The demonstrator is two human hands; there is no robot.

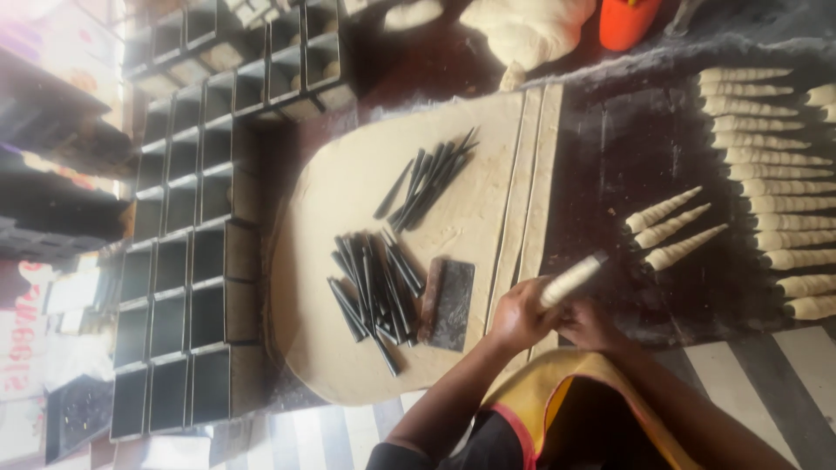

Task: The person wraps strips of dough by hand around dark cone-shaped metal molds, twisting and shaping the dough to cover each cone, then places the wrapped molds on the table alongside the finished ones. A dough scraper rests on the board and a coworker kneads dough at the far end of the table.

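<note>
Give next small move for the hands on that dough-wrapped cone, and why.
Probably finish winding the strip to the tip: both hands, left hand and right hand, hold the pale dough-wrapped cone, with its far end looking uncovered, unlike the fully wrapped cones lying beyond.

On the table (627,157) a sheet of dough (348,200) lies spread, with two heaps of metal cones (374,287) and a scraper (453,305) on it. Cut strips (531,174) run along its right edge. Right of the strips lie three wrapped cones (670,231), and farther right a row of them (771,187). Left of the dough stand baking tins (187,261)
</note>
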